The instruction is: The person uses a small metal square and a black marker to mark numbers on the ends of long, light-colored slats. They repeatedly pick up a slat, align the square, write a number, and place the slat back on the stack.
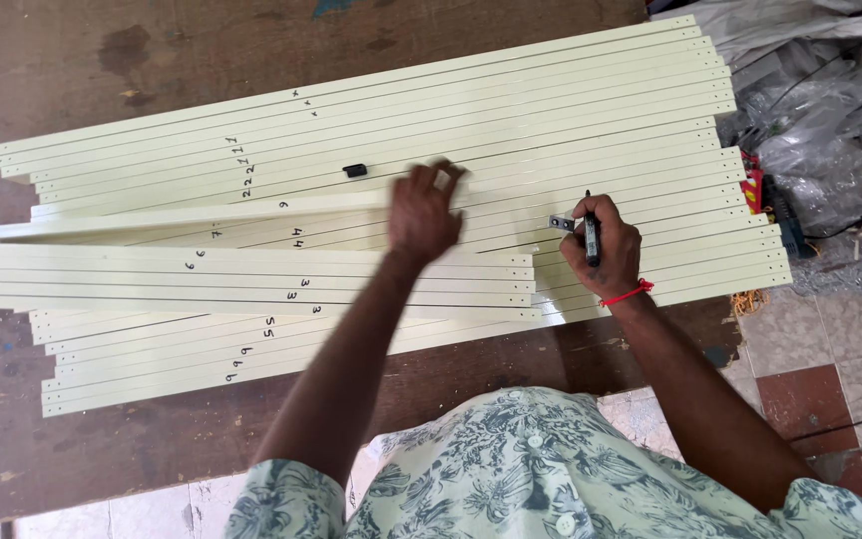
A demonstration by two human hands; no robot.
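The left hand (423, 212) reached out from six o'clock, forearm stretched over the pale strips (511, 130), its fingers curled narrow with the tips pinched together above them; whether it held anything could not be told. The right hand (603, 245) lay at three o'clock of the left, closed around a black marker (591, 232) that pointed toward twelve o'clock, with a red cord (627, 293) round the wrist. Just at nine o'clock of that hand a small grey bracket (561, 222) sat on a strip. A small black cap (354, 171) rested on the strips at ten o'clock of the left hand.

The long cream strips lay side by side across the brown worktop (152, 60), several bearing handwritten black marks near the middle. Crumpled clear plastic bags (830, 140) were heaped at two o'clock, beyond the strip ends.
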